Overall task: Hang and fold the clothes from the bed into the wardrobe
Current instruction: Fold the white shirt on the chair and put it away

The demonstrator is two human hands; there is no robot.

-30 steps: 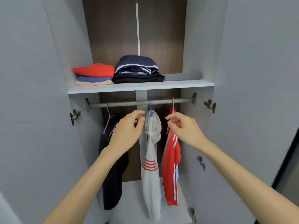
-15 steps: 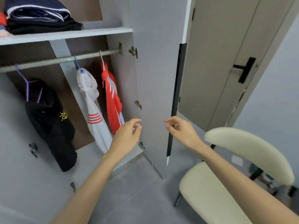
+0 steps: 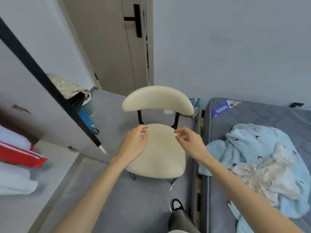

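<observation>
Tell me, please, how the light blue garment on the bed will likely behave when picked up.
The light blue garment lies crumpled on the mattress, so it will probably flop and drape. Its fluffy pile suggests bulky but light, hardly slippery.

A cream chair (image 3: 158,100) stands mid-frame on grey floor (image 3: 117,190). Behind it, upper centre, a beige door (image 3: 109,47) with a black handle (image 3: 137,19) meets pale grey wall (image 3: 227,47).

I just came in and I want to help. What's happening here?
A person is putting clothes away. The left hand and right hand are both empty, loosely open above a cream chair. A crumpled light blue garment lies on the mattress, not yet put away. A red striped jacket shows by the wardrobe door.
</observation>
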